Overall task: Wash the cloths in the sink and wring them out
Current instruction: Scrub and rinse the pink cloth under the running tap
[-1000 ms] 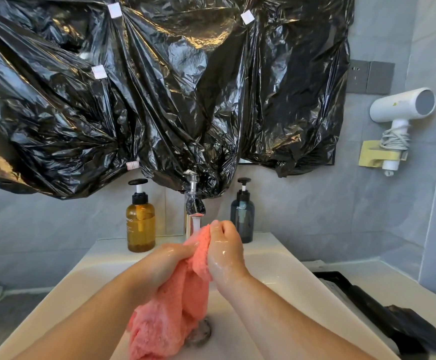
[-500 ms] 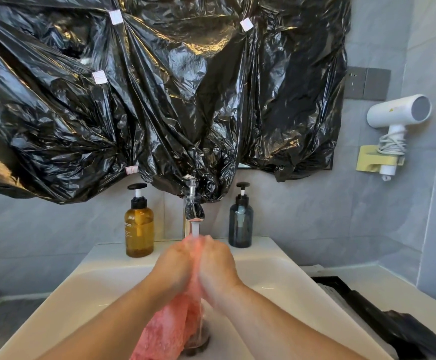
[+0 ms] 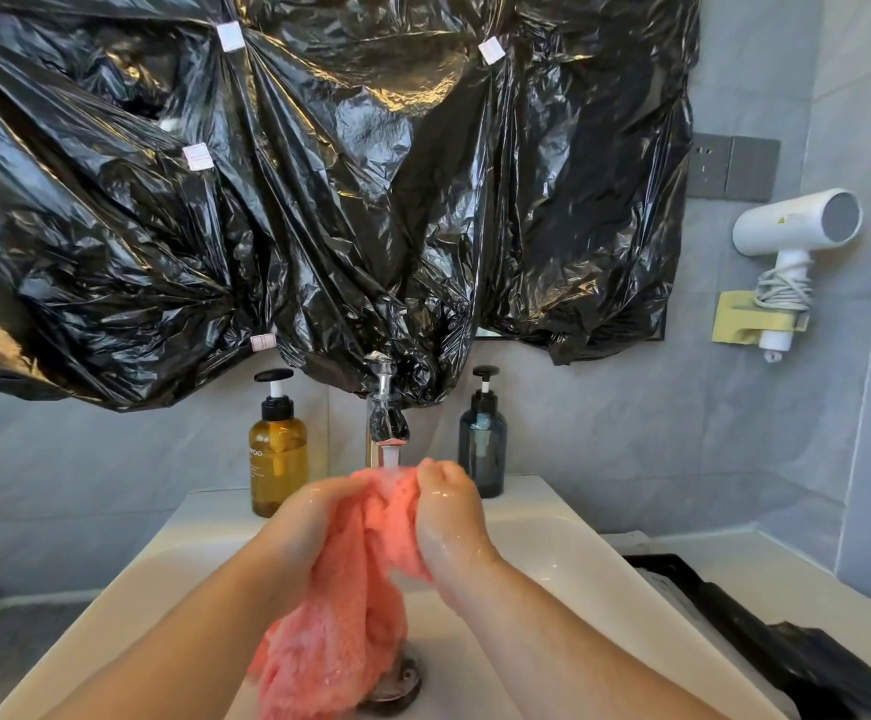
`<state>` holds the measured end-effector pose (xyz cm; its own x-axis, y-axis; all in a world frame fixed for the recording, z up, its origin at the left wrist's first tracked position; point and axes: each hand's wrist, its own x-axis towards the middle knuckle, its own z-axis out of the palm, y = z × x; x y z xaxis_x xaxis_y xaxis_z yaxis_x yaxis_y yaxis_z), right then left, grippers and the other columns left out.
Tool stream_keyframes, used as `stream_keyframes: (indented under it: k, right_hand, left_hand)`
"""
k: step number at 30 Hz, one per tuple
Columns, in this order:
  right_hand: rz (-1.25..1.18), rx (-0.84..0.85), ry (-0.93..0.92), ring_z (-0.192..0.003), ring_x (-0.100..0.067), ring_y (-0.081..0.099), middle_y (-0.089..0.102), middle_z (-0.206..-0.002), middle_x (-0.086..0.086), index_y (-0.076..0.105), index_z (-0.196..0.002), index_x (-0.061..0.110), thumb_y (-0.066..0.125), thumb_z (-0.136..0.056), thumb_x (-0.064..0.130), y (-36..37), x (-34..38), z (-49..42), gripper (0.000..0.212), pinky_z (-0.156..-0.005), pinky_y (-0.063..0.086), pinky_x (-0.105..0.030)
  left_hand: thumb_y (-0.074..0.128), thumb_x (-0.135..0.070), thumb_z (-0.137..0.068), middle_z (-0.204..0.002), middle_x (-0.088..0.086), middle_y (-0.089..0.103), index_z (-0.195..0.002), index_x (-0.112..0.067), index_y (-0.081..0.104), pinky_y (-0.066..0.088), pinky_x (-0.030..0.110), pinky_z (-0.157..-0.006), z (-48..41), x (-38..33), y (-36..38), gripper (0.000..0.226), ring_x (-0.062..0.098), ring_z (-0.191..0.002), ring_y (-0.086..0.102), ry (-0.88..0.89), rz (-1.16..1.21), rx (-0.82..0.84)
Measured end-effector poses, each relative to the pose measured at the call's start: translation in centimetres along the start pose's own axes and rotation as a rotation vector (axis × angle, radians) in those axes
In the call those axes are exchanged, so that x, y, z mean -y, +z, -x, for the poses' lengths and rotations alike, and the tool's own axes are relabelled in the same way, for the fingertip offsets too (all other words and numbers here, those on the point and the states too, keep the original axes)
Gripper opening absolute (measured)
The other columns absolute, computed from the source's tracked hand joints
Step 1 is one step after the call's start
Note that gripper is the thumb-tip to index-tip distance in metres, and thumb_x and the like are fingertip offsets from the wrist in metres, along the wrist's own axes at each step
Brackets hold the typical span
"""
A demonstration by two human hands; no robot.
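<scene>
An amber pump bottle [image 3: 277,454] is sitting on the back ledge, just beyond the left hand [image 3: 314,527] and a little to its left. That hand is curling its wet fingers round a bunch of the pink cloth [image 3: 366,574] and gripping it tight. The cloth is bunching up between the two hands, and its long end is hanging down below them into the sink [image 3: 558,558], reaching the drain [image 3: 397,688]. Right above the gap between the hands, the faucet [image 3: 384,407] is running, and the stream is landing on the top of the cloth. The right hand [image 3: 449,522] is doing the same job on the other side, with its fingers curled in and pinching the cloth's upper edge, knuckles shiny with water. Just behind that hand a dark blue pump bottle [image 3: 483,444] is standing. Black plastic sheeting [image 3: 319,200] is hanging over the wall above everything. Well off to the right of the right hand, a white hair dryer [image 3: 797,220] is sitting in its wall holder, and something black [image 3: 797,652] is lying on the tabletop [image 3: 766,569] below it; I can't tell what it is.
</scene>
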<state>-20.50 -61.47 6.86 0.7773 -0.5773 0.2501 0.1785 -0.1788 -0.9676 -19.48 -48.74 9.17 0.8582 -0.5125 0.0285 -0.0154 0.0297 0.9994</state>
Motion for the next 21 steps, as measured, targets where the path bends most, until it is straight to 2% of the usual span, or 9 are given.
stream_keyframes:
  k: [3, 5, 7, 9, 11, 12, 14, 16, 21]
  right_hand:
    - [0.015, 0.168, 0.067, -0.099, -0.018, 0.064, 0.068, -0.101, -0.001, 0.061, -0.102, 0.021, 0.036, -0.106, 0.040, 1.4, -0.9, 1.5, 0.032, -0.095, 0.053, -0.039]
    - [-0.003, 0.170, 0.069, -0.100, -0.018, 0.065, 0.069, -0.103, 0.000, 0.063, -0.108, 0.020, 0.034, -0.106, 0.044, 2.2, -1.4, 2.2, 0.037, -0.096, 0.053, -0.039]
    - [0.011, 0.125, 0.070, -0.096, -0.017, 0.067, 0.071, -0.098, 0.001, 0.067, -0.105, 0.020, 0.037, -0.106, 0.042, 2.3, -1.5, 2.1, 0.037, -0.086, 0.054, -0.033]
    - [0.005, 0.101, 0.073, -0.092, -0.013, 0.065, 0.070, -0.099, 0.005, 0.068, -0.109, 0.018, 0.041, -0.106, 0.037, 1.7, -1.4, 1.7, 0.033, -0.072, 0.047, -0.020]
    - [0.040, 0.061, 0.039, -0.095, -0.016, 0.060, 0.065, -0.107, 0.003, 0.065, -0.115, 0.013, 0.041, -0.106, 0.026, 1.0, -1.0, 1.4, 0.029, -0.072, 0.041, -0.018]
    - [0.040, 0.031, 0.038, -0.100, -0.020, 0.060, 0.064, -0.110, -0.001, 0.063, -0.113, 0.012, 0.040, -0.106, 0.025, 0.8, -1.1, 1.0, 0.028, -0.080, 0.044, -0.023]
    - [0.041, -0.009, 0.008, -0.098, -0.021, 0.061, 0.064, -0.101, 0.001, 0.060, -0.097, 0.021, 0.035, -0.107, 0.031, 0.4, -0.4, 0.6, 0.028, -0.089, 0.046, -0.032]
    - [0.022, -0.038, -0.002, -0.087, -0.014, 0.059, 0.062, -0.089, 0.004, 0.055, -0.086, 0.024, 0.034, -0.107, 0.031, 0.3, 0.1, 0.7, 0.029, -0.080, 0.046, -0.030]
    - [0.021, 0.025, -0.064, -0.089, -0.021, 0.061, 0.063, -0.086, 0.002, 0.055, -0.083, 0.023, 0.041, -0.103, 0.028, 0.7, -0.4, 1.4, 0.025, -0.085, 0.051, -0.040]
  left_hand:
    - [0.049, -0.045, -0.101, -0.071, 0.014, 0.073, -0.088, 0.000, 0.070, 0.054, 0.042, -0.081, -0.2, 0.5, 0.1, 0.051, 0.030, -0.071, 0.070, 0.031, 0.115, -0.107]
    - [0.045, -0.042, -0.105, -0.067, 0.010, 0.070, -0.081, -0.007, 0.065, 0.056, 0.040, -0.078, -1.1, 1.4, 0.0, 0.047, 0.029, -0.072, 0.070, 0.039, 0.045, -0.171]
    - [0.042, -0.030, -0.108, -0.073, 0.003, 0.068, -0.080, -0.014, 0.064, 0.055, 0.028, -0.073, -1.7, 1.9, 0.3, 0.040, 0.027, -0.081, 0.070, 0.095, -0.182, -0.216]
    - [0.040, -0.018, -0.108, -0.087, -0.001, 0.069, -0.091, -0.016, 0.067, 0.049, 0.014, -0.066, -2.7, 2.3, 0.6, 0.032, 0.019, -0.091, 0.069, 0.155, -0.478, -0.191]
    - [0.043, -0.015, -0.107, -0.095, -0.001, 0.068, -0.106, -0.011, 0.067, 0.053, 0.019, -0.072, -2.8, 2.0, 0.8, 0.024, 0.013, -0.086, 0.066, 0.152, -0.664, -0.112]
    - [0.044, -0.017, -0.106, -0.087, -0.001, 0.067, -0.106, -0.010, 0.068, 0.053, 0.022, -0.068, -2.5, 1.6, 0.8, 0.025, 0.010, -0.075, 0.064, 0.134, -0.634, -0.056]
    - [0.045, -0.026, -0.107, -0.071, 0.001, 0.068, -0.086, -0.014, 0.074, 0.049, 0.024, -0.062, -1.7, 1.2, 0.6, 0.038, 0.010, -0.062, 0.063, 0.087, -0.487, 0.049]
    - [0.043, -0.037, -0.107, -0.077, 0.010, 0.075, -0.080, -0.014, 0.078, 0.053, 0.033, -0.076, -1.0, 0.9, 0.1, 0.050, 0.020, -0.073, 0.072, 0.006, -0.348, 0.089]
    - [0.051, -0.040, -0.103, -0.083, 0.013, 0.074, -0.096, -0.012, 0.069, 0.052, 0.046, -0.095, -1.3, 0.8, -0.8, 0.034, 0.031, -0.087, 0.070, 0.027, -0.067, -0.211]
